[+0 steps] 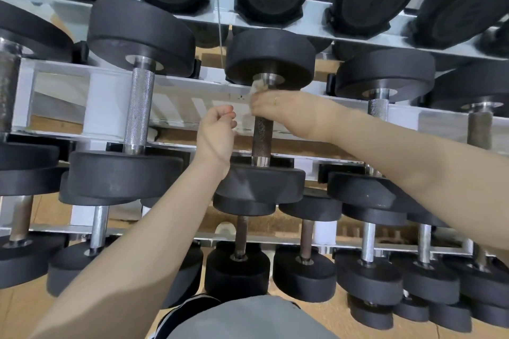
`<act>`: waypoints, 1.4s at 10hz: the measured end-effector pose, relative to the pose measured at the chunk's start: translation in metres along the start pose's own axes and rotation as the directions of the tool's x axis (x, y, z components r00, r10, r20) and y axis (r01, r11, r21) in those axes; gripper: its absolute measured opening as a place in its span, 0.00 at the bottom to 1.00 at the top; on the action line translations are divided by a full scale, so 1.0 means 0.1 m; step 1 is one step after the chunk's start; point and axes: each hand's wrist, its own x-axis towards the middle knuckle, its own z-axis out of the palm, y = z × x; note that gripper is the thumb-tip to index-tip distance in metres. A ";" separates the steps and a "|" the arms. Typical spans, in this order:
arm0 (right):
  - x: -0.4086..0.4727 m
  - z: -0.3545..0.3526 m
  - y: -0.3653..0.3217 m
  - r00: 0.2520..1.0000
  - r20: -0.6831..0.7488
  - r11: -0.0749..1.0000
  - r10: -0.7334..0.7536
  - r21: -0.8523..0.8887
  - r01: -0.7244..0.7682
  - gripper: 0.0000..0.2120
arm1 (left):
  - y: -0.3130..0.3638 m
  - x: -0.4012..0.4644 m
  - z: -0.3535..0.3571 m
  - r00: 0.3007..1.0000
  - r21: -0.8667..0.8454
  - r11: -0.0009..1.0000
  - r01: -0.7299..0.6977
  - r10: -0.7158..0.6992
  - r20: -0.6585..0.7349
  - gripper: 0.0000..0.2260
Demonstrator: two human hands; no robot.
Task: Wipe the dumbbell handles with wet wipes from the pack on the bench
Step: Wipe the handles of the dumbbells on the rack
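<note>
You face a white tiered steel rack (107, 102), its rails running left to right across your view. A thin cord (219, 14) hangs down over the upper rail near the middle. Beneath the lowest tier lies a tan wooden floor (325, 319). At the bottom edge, grey clothing (248, 319) with a dark striped hem shows.

One head-worn wide-angle view looks forward and steeply down, close to the dumbbell rack (110, 107); its curved edges probably distort outer rows.
</note>
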 end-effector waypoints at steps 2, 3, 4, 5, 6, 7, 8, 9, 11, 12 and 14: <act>-0.18 -0.08 -0.02 1.000 0.009 0.993 0.026 0.112 -0.026 0.21 | 0.03 -0.02 0.01 1.000 -0.009 1.000 0.013 -0.012 0.013 0.10; -0.26 -0.08 -0.11 0.995 -0.021 0.991 0.094 0.094 -0.091 0.23 | 0.02 -0.01 0.02 0.999 0.005 1.000 0.001 -0.001 0.034 0.09; -0.32 -0.11 -0.17 0.983 0.045 0.975 0.179 0.129 -0.183 0.26 | 0.01 0.00 0.03 0.998 0.054 0.998 -0.010 0.007 0.055 0.11; -0.10 -0.12 0.04 0.968 -0.123 0.966 0.220 0.165 -0.199 0.27 | 0.03 0.02 0.05 1.000 0.032 1.000 0.000 -0.001 0.024 0.10; 0.13 -0.12 0.07 0.976 0.103 0.979 0.193 -0.092 -0.184 0.22 | 0.04 0.00 0.05 0.999 0.057 0.998 0.028 -0.027 -0.026 0.08; 0.18 -0.16 -0.04 0.963 0.204 0.980 0.178 -0.128 -0.154 0.18 | 0.03 -0.01 0.01 0.996 0.063 0.996 0.068 -0.064 -0.061 0.08; 0.15 -0.12 -0.18 0.964 0.245 0.988 0.106 -0.139 -0.073 0.15 | 0.03 -0.05 -0.01 0.998 0.067 0.998 0.015 -0.010 -0.069 0.10; 0.07 0.03 -0.39 0.932 0.363 0.999 0.022 -0.033 -0.011 0.14 | 0.03 -0.10 0.00 0.996 0.031 0.999 -0.040 0.042 -0.078 0.12; 0.20 -0.16 -0.10 0.966 0.253 0.980 0.058 -0.197 -0.007 0.17 | 0.05 -0.10 0.03 0.998 0.036 0.998 -0.055 0.055 -0.017 0.12; 0.31 -0.24 0.05 0.975 0.189 0.956 0.120 -0.285 -0.063 0.16 | 0.06 -0.09 0.01 1.000 -0.042 0.999 0.009 -0.009 0.010 0.12; 0.36 -0.18 -0.18 0.938 0.302 0.950 0.169 -0.303 -0.074 0.10 | 0.06 -0.08 -0.02 0.997 -0.095 0.992 0.078 -0.077 0.007 0.11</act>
